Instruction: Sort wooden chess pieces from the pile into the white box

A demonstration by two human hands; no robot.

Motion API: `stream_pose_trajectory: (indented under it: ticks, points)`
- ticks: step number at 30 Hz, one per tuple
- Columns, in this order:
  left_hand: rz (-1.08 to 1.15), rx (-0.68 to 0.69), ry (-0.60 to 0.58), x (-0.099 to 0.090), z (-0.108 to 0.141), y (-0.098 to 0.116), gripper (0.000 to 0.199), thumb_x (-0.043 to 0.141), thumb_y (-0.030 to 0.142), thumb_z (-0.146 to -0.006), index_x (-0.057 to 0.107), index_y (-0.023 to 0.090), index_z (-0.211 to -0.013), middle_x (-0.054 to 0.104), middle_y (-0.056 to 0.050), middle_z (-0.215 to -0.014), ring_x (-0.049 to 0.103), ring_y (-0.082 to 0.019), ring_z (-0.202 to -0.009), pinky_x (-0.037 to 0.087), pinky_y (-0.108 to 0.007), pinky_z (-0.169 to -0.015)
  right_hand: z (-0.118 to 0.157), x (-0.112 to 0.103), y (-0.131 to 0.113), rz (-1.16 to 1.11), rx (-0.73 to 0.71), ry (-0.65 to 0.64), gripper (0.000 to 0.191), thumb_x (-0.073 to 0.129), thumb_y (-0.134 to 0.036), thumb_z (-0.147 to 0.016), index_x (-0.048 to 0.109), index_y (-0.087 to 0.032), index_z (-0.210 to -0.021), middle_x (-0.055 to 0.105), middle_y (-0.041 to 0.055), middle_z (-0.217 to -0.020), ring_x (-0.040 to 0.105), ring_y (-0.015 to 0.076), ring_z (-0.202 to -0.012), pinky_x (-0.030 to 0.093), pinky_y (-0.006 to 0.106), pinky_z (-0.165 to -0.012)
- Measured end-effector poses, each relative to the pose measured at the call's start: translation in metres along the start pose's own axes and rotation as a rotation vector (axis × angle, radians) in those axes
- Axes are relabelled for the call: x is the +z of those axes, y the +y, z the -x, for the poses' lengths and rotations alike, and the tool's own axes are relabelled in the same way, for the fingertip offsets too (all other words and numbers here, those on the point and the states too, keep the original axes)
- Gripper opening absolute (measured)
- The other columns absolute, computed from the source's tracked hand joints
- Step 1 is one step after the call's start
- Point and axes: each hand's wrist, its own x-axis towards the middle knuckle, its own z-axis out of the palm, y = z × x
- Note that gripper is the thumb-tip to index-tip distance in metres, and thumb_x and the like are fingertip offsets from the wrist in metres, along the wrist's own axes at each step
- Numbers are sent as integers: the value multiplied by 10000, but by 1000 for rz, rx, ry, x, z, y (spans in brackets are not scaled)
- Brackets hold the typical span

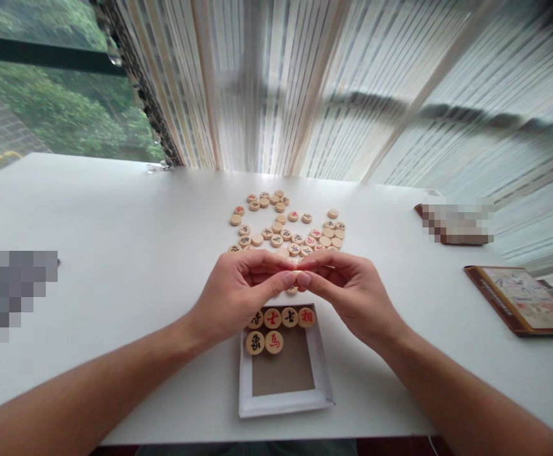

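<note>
My left hand point(238, 288) and my right hand point(355, 288) meet above the table, thumbs and fingertips pinched together around one Chinese chess piece point(299, 272), of which only a pale edge shows. Just below them lies a shallow white cardboard box point(286, 403). Several round wooden pieces with red or black characters sit inside it, among them a red-marked piece point(306, 317) at the top right and another red piece point(273, 342) in the second row. Part of the top row is covered by my left hand.
Beyond my hands, many loose chess pieces point(277, 240) are scattered, some face up, some blank side up. On the right lie a brown-edged box point(523, 301) and a blurred-out item point(454, 223). Another pixelated object point(10, 294) is at the left. Striped curtains point(276, 88) hang behind the white table point(128, 253).
</note>
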Motion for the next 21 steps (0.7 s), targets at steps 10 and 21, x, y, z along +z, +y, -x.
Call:
stream_pose_trajectory:
  ticks: [10,21]
  points:
    - [115,-81,-8,-3,-3,-1,243,866,227,-874,842,105,-1083,858,-113,-968,834,-199,-859,696,-258,-828,-3,-5,-1,-48,95,-29,158,922,-298,-831,870,-234,-966,827,49,-864,750,152,-747,624,280,-729]
    - [255,-175,3,-3,-2,-1,350,936,260,-795,848,153,-1116,861,-84,-916,838,-191,-797,704,-241,-800,-3,-3,-4,-131,162,-43,238,924,-327,-828,883,-239,-1045,807,48,-766,671,112,-645,546,221,-600]
